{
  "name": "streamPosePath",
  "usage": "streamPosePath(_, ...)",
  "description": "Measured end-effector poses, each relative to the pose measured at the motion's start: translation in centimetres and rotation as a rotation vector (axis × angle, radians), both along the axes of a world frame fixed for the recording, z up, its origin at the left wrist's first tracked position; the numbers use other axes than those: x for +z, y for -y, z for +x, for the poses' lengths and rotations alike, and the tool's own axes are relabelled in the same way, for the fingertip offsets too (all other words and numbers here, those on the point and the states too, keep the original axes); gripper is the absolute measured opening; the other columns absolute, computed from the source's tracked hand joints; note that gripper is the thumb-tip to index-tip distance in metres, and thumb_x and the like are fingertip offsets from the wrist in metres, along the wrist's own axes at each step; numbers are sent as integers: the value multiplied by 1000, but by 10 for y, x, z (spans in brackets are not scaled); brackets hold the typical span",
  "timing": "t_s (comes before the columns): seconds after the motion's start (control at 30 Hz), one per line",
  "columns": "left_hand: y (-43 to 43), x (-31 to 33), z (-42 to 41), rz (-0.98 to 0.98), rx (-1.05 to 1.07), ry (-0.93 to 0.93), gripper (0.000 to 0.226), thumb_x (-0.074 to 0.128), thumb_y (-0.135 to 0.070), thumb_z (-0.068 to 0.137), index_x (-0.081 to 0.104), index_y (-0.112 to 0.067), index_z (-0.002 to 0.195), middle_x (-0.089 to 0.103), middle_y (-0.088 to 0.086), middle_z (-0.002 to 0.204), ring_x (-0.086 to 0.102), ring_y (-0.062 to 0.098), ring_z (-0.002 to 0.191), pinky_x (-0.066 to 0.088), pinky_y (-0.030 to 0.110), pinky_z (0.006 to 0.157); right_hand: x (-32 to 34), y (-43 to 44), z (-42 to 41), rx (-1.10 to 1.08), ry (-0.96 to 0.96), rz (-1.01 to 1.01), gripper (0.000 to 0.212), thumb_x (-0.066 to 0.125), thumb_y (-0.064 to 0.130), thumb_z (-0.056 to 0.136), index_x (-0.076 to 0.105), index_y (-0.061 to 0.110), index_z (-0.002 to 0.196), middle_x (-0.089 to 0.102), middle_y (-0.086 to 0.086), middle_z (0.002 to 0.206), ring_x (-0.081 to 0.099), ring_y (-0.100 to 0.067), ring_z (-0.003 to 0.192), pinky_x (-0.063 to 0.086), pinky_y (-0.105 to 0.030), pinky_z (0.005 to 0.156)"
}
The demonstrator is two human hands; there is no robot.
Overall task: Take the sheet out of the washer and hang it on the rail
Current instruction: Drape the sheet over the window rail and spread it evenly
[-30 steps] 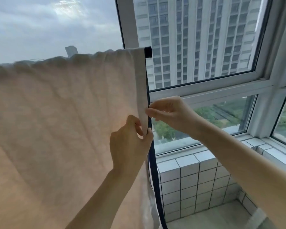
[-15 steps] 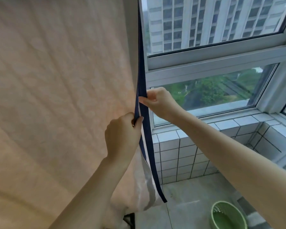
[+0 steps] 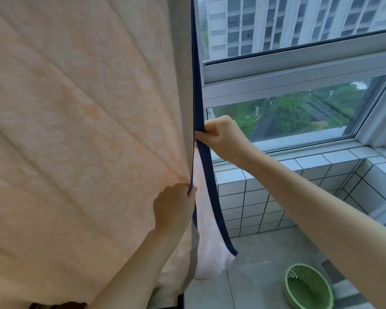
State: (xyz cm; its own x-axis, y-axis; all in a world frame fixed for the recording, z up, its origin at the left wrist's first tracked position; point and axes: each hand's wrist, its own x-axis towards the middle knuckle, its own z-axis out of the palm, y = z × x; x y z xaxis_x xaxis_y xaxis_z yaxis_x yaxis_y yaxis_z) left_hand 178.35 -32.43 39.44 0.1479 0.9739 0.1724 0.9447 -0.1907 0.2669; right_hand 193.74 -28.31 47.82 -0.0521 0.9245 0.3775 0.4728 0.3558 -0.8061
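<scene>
Sheet [image 3: 76,130]: peach with a faint pattern. It hangs from above the top of the view and fills everything left of its own right border. The upper end is out of sight, so I cannot tell what carries it. Diagonal creases run toward the lower grip point. The bottom corner hangs near the floor [image 3: 250,291]; I cannot tell whether it touches.

Window frame [image 3: 299,70]: right of the sheet and behind it, apart from the cloth.

Tiled ledge [image 3: 334,157]: right of the sheet, under the window. Only the right forearm crosses the open air between the ledge and the cloth edge.

Green basket [image 3: 308,288]: on the floor, right of the sheet, well apart from its hem.

Left hand [image 3: 174,206]: low on the sheet's right border. Its grip is clenched, fingers curled round the near layer's edge.

Right hand [image 3: 223,137]: higher up, just right of the sheet. Its grip pinches the navy trim [image 3: 196,85] of the far layer between thumb and fingers.

Edges: the two layers lie together above the right hand and part below it. The far trim curves off to the right, down to its corner.
</scene>
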Motion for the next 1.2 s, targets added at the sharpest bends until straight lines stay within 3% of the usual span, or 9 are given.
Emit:
streamPosePath(0.13, 6, 3, 0, 16, -22, 118, 45, 45, -46, 97, 51, -23, 59, 49, -7, 52, 46, 11, 47, 31, 23, 46, -7, -1, 4, 0, 113, 3, 25, 65, 18, 91, 73, -6, 86, 74, -15, 83, 69, -30, 77, 57, -41, 75)
streamPosePath(0.3, 7, 19, 10, 111, -76, 252, 34, 57, -36, 94, 52, -21, 63, 56, -3, 58, 50, 19, 53, 35, 26, 47, -29, 4, 5, 6, 149, -117, 30, 65, 16, 91, 68, -11, 78, 69, -25, 79, 54, -20, 63, 53, -38, 68)
streamPosePath(0.4, 6, 20, 12, 115, -76, 266, 27, 57, -32, 93, 64, -14, 74, 65, 3, 68, 55, 26, 61, 43, 31, 51, -39, 9, 3, 0, 119, -143, 22, 64, 12, 91, 73, 0, 76, 72, -6, 70, 62, -16, 63, 57, -35, 68)
streamPosePath(0.47, 7, 16, 11, 108, -80, 260, 27, 57, -32, 93, 68, -13, 78, 66, 3, 68, 53, 24, 59, 38, 29, 49, -41, 14, 2, 28, 74, -172, 24, 63, 9, 91, 71, 11, 70, 68, 8, 62, 64, -10, 62, 58, -33, 67)
streamPosePath(0.6, 12, 6, 16, 96, -110, 268, 30, 58, -33, 93, 66, -13, 73, 63, 0, 63, 54, 22, 55, 37, 27, 48, -41, 14, 7, 23, -47, -248, 24, 62, 12, 93, 71, -9, 85, 71, -24, 83, 68, -42, 83, 56, -52, 76)
streamPosePath(0.73, 13, -6, 23, 77, -94, 184, 35, 53, -37, 96, 49, -21, 66, 56, 1, 60, 51, 24, 57, 35, 29, 49, -38, 13, 7, 21, -145, -264, 21, 60, 8, 93, 70, -8, 85, 71, -23, 83, 69, -36, 76, 58, -53, 76)
streamPosePath(0.87, 10, -11, 22, 38, -78, 125, 35, 46, -42, 98, 60, -19, 75, 61, -1, 66, 56, 21, 61, 47, 30, 55, -37, 8, 6, 7, -195, -260, 20, 60, 8, 93, 71, -3, 80, 71, -16, 76, 69, -33, 74, 59, -50, 74)
streamPosePath(1.07, 8, -7, 16, 145, -67, 283, 26, 59, -34, 92, 67, -16, 75, 59, -6, 60, 46, 16, 51, 25, 21, 45, -49, 6, 10, 2, -175, -339, 18, 62, 11, 92, 71, -4, 93, 71, -24, 91, 69, -37, 88, 59, -46, 77)
streamPosePath(1.2, -4, 2, 18, 4, -88, 85, 32, 50, -43, 96, 57, -22, 72, 54, -7, 65, 54, 18, 61, 34, 25, 50, -32, 3, 5, 4, -130, -294, 27, 58, 6, 92, 62, -16, 78, 64, -31, 74, 58, -26, 67, 56, -56, 76)
